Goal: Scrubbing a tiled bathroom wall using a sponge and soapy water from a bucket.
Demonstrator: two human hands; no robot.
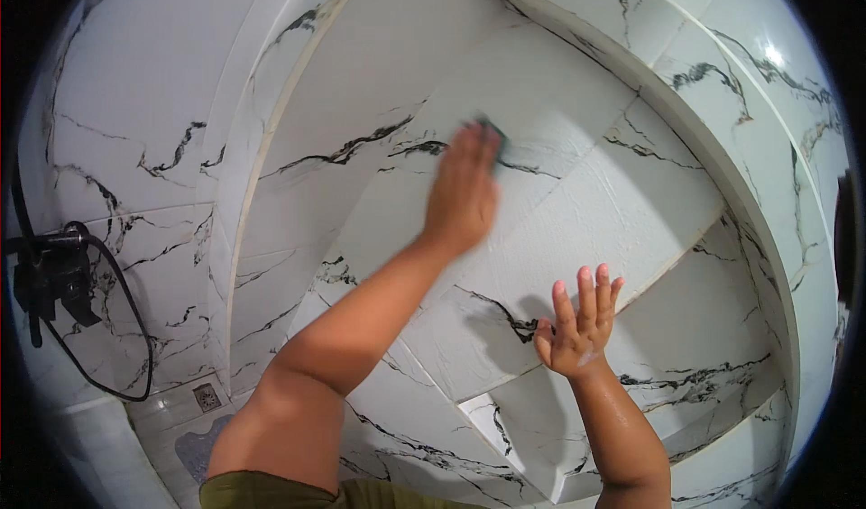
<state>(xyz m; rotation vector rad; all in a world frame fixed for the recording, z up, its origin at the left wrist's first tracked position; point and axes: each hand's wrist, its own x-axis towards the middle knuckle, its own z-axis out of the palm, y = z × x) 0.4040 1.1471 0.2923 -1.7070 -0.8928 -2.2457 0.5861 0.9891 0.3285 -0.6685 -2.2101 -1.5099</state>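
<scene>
My left hand (463, 188) is blurred and lies flat over a dark green scouring pad (497, 137), whose edge shows beyond the fingers. The pad presses against a white marble-patterned tile surface (575, 218) with black veins. Thin streaks, like a wet or soapy film, mark the tile to the right of the pad. Lower right, my right hand (583, 323) is raised with its fingers apart and holds nothing. A whitish smear sits near its wrist. Its shadow falls on the tile beside it.
A raised tiled border (717, 150) curves along the right. A recessed ledge (534, 407) lies below my right hand. At far left hangs a black bathroom fixture (57, 276) with a looping hose (145, 347). Below it are a floor drain (206, 397) and a grey mat (196, 445).
</scene>
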